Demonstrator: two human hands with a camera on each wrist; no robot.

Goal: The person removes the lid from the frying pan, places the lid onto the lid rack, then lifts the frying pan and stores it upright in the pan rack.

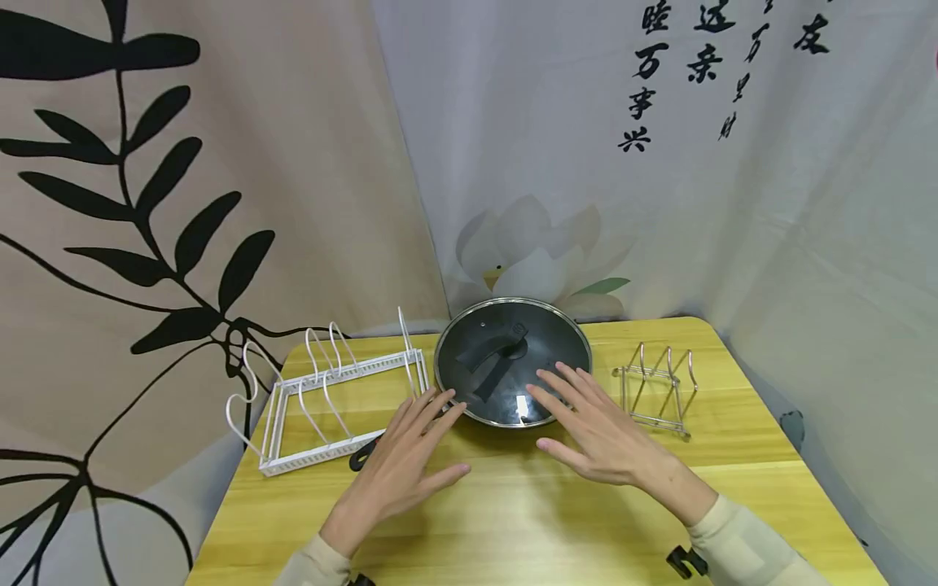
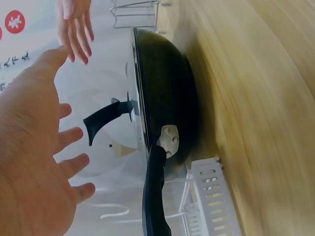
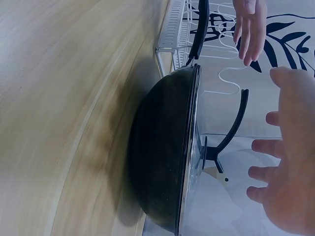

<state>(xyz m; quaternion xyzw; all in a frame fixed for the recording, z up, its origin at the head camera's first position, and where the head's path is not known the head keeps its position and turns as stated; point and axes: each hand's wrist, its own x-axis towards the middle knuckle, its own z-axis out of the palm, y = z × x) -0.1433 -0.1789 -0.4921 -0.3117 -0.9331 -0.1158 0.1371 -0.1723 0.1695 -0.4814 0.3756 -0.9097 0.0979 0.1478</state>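
Note:
A dark wok (image 2: 170, 93) stands on the table, covered by a glass lid (image 1: 542, 338) with a black curved handle (image 1: 493, 356). Its own long black handle (image 2: 155, 191) points toward the person's left, partly hidden behind the left hand in the head view. My left hand (image 1: 410, 456) hovers above that handle with its fingers extended and nothing in them. At the wok's near right side, my right hand (image 1: 597, 431) is held in the air, fingers spread and holding nothing. The wrist views show both hands apart from the wok and lid.
To the left of the wok stands a white rack (image 1: 322, 464) with upright wire loops, close to the wok's handle. A small metal wire rack (image 1: 659, 422) sits on the right. All rest on a wooden table (image 1: 528, 529), with a printed curtain (image 1: 513, 122) behind.

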